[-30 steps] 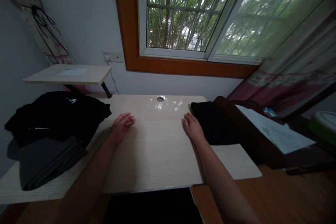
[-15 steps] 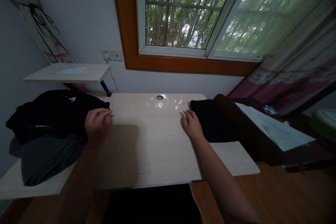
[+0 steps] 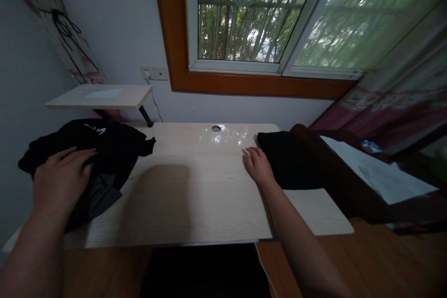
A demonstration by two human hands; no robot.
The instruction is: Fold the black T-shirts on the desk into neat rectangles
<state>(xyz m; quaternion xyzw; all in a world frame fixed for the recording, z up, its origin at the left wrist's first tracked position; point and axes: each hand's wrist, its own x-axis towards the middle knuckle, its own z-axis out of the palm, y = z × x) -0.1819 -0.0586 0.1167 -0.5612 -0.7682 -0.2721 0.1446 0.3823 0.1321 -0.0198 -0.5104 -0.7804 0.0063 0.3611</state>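
Head view: left hand [image 3: 62, 178] over the clothes [image 3: 120, 142], left of frame; grip looks open, contact unclear. Right hand [image 3: 259, 165] on table [image 3: 220, 195], right of centre, grip loose, empty. Step judged: setting up a hold; next calls for fingers closing on fabric.

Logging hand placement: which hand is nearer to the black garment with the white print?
Left: the left hand is over the black garment, contact unclear. The right hand is across the desk, beside the folded black cloth.

Rumpled black garment [image 3: 120, 142], white print [image 3: 101, 131], heaped, apparently over dark grey cloth [image 3: 104, 193].
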